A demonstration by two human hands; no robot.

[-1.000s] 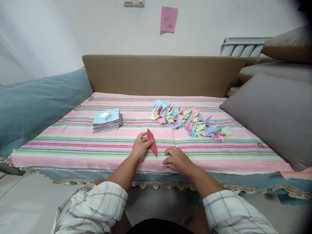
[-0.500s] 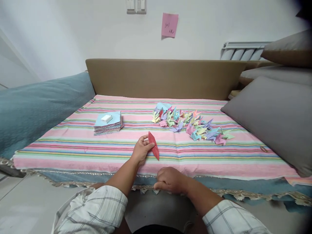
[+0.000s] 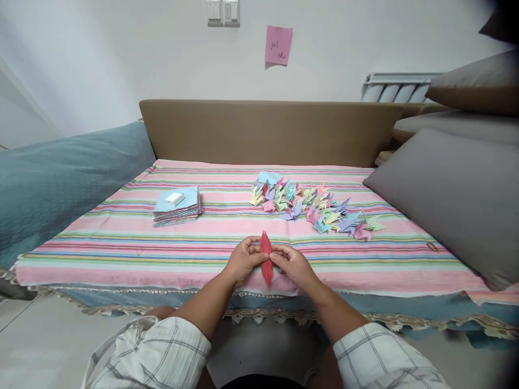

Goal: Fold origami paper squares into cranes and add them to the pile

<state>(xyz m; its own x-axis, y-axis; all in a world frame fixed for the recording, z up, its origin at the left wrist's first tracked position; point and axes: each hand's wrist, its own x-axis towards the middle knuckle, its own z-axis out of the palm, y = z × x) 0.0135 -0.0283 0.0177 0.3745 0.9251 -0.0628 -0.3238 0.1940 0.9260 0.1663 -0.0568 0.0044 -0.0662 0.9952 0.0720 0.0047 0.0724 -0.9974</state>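
Observation:
A narrow, diamond-shaped piece of folded red origami paper (image 3: pixel 266 274) is held upright in front of me, over the near part of the striped cloth. My left hand (image 3: pixel 245 260) pinches its left side, thumb on the front face. From the other side, my right hand (image 3: pixel 295 265) grips its right edge between thumb and fingers. Both thumbs nearly meet at the paper's middle. Beyond my hands, several folded paper cranes (image 3: pixel 300 205) in many colours lie in a cluster, with a light blue paper piece (image 3: pixel 270 178) behind them.
A stack of coloured paper squares (image 3: pixel 177 214) sits to the left with a small white block (image 3: pixel 174 199) on top. The striped cloth (image 3: pixel 121 243) covers the seat. A grey cushion (image 3: pixel 441 200) stands at right, near a small brown loop (image 3: pixel 432 247). A brown backrest (image 3: pixel 259 132) runs behind.
My right hand has risen from the seat's front edge and taken hold of the red paper. The left hand has brought the paper slightly right and nearer, turning it more upright.

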